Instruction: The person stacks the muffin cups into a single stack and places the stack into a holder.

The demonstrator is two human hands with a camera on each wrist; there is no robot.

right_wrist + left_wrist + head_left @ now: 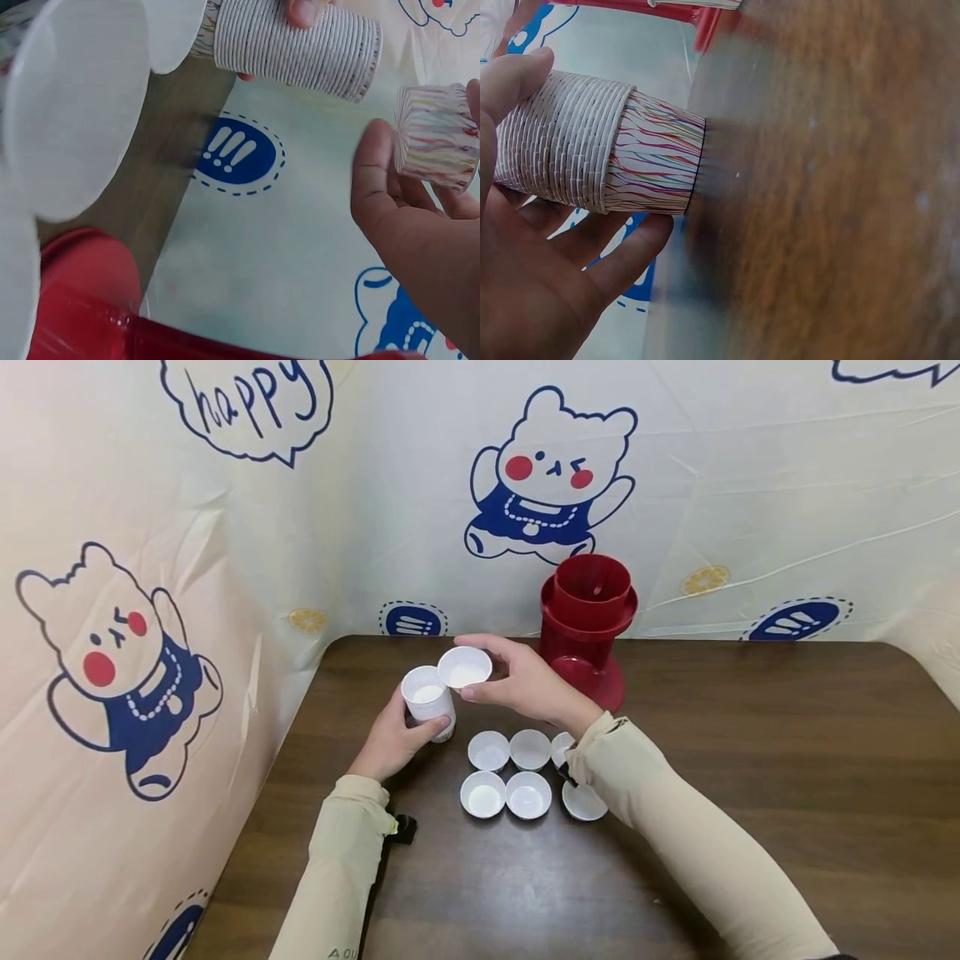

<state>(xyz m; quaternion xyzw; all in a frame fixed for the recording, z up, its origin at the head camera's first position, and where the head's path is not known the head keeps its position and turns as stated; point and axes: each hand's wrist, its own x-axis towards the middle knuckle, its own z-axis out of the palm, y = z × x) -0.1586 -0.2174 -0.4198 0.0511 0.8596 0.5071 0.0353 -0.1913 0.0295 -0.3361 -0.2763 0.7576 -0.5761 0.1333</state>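
Clearly, both hands are working just above the surface. The left hand is curling its fingers around a stack of nested paper cupcake liners, gripping its ribbed side wall with the open mouth facing up. The right hand is pinching a single liner by its rim between thumb and fingertips, holding it touching the stack's top edge, at about 2 o'clock from the stack. From the right wrist view, that liner is showing colourful streaks on its pleated wall.

These liners are looking very light, thin and easily crushed, so a gentle pinch at the rim or a loose wrap around the fluted wall seems the safest hold; a hard squeeze would likely be flattening the pleats, and nested ones may be clinging together.

Outward from the hands, at about 5 o'clock from the stack, six separated liners are sitting mouth-up in two rows on the surface, the rightmost pair partly hidden behind the right sleeve. At 1 o'clock from the right hand, a red plastic machine is standing upright near the patterned backdrop.
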